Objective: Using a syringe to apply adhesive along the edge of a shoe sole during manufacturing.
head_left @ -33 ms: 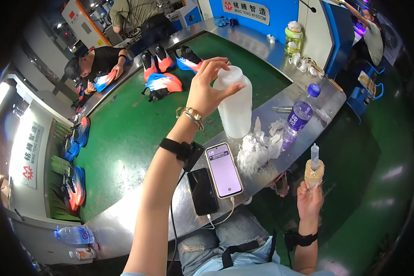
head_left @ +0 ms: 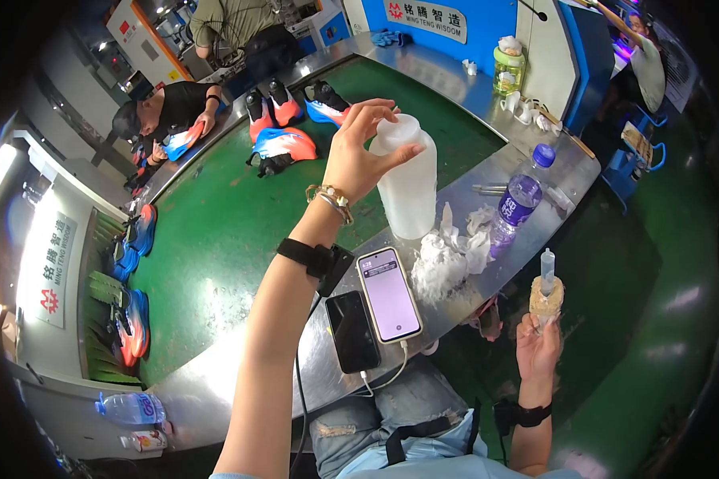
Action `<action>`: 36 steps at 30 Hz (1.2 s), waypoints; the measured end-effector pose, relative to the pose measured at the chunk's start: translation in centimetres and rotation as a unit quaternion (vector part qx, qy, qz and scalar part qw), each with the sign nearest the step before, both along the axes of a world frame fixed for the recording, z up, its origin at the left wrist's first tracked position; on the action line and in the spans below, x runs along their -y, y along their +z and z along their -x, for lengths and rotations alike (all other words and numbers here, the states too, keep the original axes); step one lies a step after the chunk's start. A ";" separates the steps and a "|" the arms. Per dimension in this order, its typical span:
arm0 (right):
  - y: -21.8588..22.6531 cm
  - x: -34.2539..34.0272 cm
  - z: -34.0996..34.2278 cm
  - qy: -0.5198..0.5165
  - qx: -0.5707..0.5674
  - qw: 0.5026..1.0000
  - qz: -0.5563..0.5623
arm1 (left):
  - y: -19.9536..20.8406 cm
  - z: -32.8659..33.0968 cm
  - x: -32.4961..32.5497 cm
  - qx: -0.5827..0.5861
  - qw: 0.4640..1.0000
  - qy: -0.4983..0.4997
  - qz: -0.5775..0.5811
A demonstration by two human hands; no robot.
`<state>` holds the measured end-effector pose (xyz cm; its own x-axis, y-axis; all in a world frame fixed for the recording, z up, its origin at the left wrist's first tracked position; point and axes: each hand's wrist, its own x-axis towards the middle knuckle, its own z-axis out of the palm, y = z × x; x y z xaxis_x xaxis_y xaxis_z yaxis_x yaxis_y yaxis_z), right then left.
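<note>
The left hand (head_left: 358,156) clasps the top of a white bottle (head_left: 410,195) on the table (head_left: 192,379) at 1 o'clock, thumb and fingers spread; at 4 o'clock the right hand (head_left: 538,351) pinches a tan-wrapped translucent nozzle (head_left: 546,294), tip up. Steadying the bottle seems the present step; moving the nozzle would call for a firm pinch.

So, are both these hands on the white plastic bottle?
No, the left hand is on the white plastic bottle, but the right hand holds a tan-wrapped object with a translucent tip.

White bottle (head_left: 410,191), tan wrapping (head_left: 546,302), green surface (head_left: 208,239)
</note>
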<state>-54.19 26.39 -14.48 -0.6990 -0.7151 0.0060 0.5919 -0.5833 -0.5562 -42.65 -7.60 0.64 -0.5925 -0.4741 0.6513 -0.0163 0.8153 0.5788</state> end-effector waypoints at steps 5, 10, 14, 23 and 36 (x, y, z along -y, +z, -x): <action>-0.4 -1.0 -0.5 -0.004 0.000 1.000 0.008 | 1.1 -0.1 0.2 0.035 0.999 -0.003 0.009; -0.9 -1.7 -1.0 -0.009 -0.003 1.000 0.008 | 2.3 0.0 0.8 0.071 0.995 0.007 0.069; -0.5 -1.8 -1.6 -0.011 -0.006 1.000 0.009 | 3.2 0.0 1.5 0.145 0.987 -0.006 0.062; 0.8 -3.0 -2.8 -0.027 -0.021 0.999 0.002 | 4.1 0.0 2.2 0.196 0.978 -0.024 0.066; -0.1 -3.8 -4.2 -0.027 0.034 0.999 0.019 | 5.0 0.5 2.1 0.292 0.954 -0.022 0.061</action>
